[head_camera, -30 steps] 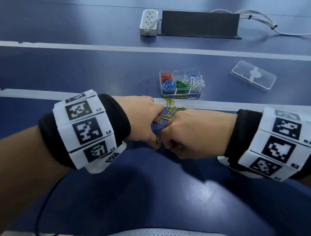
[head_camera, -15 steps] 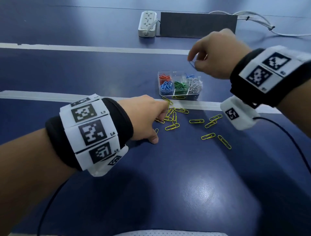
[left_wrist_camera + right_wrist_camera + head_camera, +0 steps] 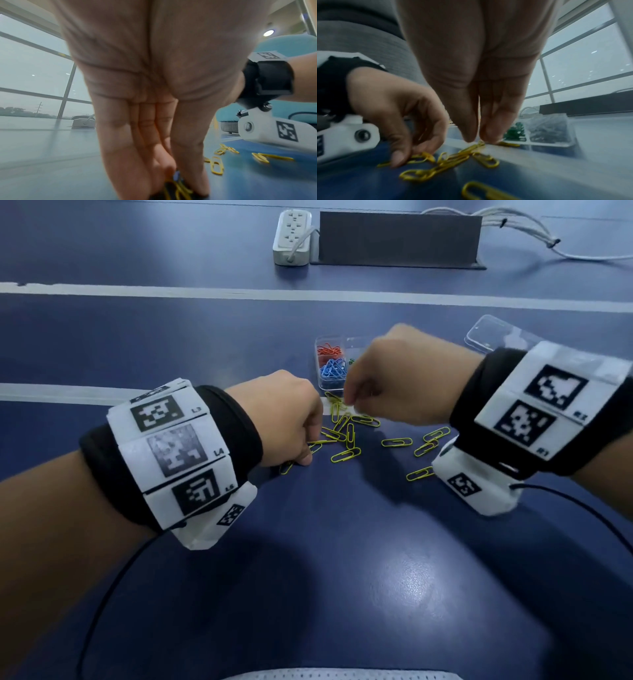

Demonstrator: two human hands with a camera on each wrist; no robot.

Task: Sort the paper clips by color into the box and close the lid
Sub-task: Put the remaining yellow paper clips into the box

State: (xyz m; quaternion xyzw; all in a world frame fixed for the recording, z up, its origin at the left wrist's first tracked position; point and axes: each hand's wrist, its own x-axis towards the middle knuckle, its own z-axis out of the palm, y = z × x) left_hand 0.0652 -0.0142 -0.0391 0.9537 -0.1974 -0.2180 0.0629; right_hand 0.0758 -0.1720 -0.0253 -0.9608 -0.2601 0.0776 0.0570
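Loose yellow paper clips lie scattered on the blue table just in front of the clear sorting box. Red clips and blue clips fill its left cells; the right wrist view shows green clips and silver clips too. My left hand is knuckles up and pinches a few yellow clips against the table. My right hand hovers before the box and hides its right half. Its thumb and forefinger close on the end of one yellow clip.
The clear lid lies on the table to the right of the box, partly behind my right wrist. A white power strip, a dark upright panel and white cables sit at the far edge.
My right hand rose from beside the left hand to above the box with a silver clip, then came back down to the yellow clips. The left hand stayed on its clips.
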